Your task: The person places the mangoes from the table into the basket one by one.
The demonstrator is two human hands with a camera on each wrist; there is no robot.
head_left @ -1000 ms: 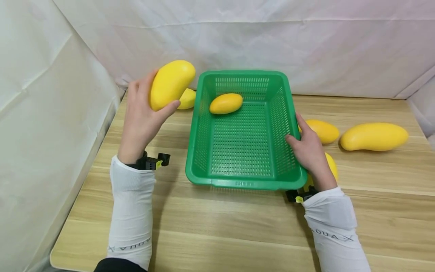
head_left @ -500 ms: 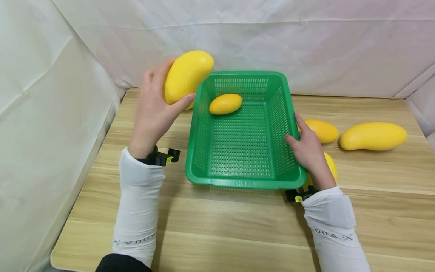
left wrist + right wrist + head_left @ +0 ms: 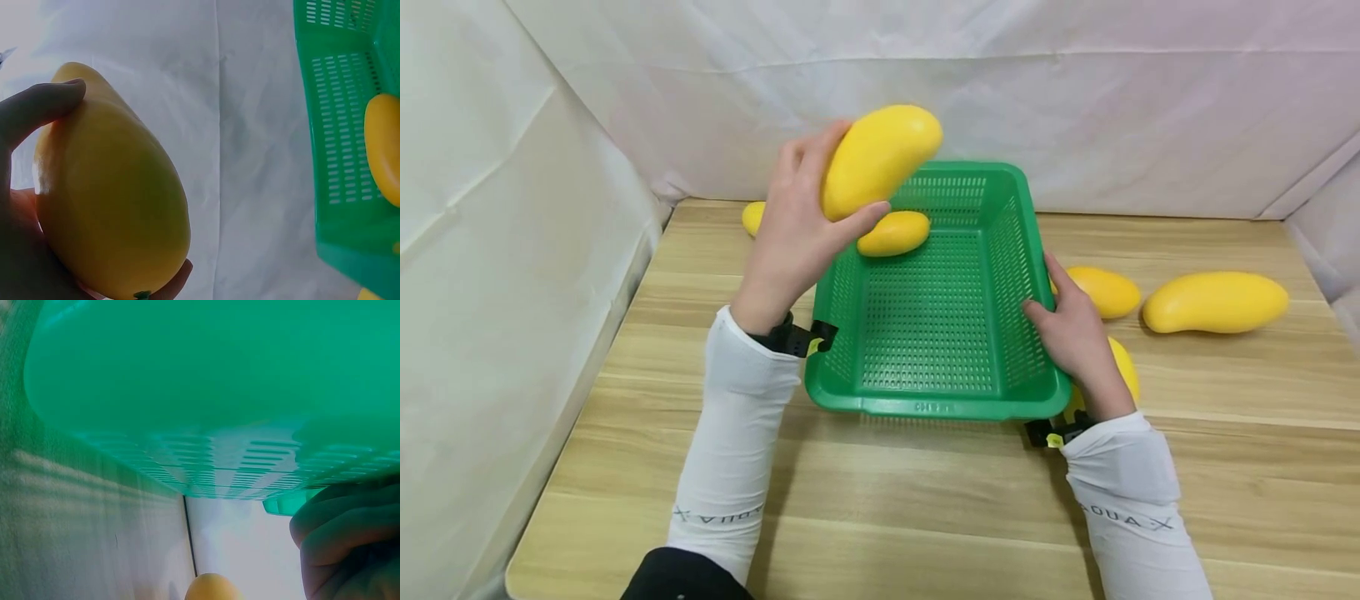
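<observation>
My left hand (image 3: 793,229) grips a large yellow mango (image 3: 880,158), thumb along its near side, above the back left part of a green plastic basket (image 3: 940,408). In the left wrist view this mango (image 3: 115,194) fills the palm, its small green stem end pointing down. With the thumb inside and fingers outside, my right hand (image 3: 1078,333) holds the basket's right rim. A smaller orange-yellow mango (image 3: 895,233) lies in the basket's back left corner. In the right wrist view curled fingers (image 3: 350,537) show beside the basket's outer wall (image 3: 212,369).
Right of the basket lie a long mango (image 3: 1217,302), another mango (image 3: 1105,292) partly behind my right hand, and one (image 3: 1123,371) under my right wrist. A mango (image 3: 752,218) peeks out behind my left hand. White cloth (image 3: 1075,108) borders the wooden table (image 3: 925,508).
My left hand has carried the large mango rightward, from left of the basket to above its back left part. The right hand keeps its hold on the rim.
</observation>
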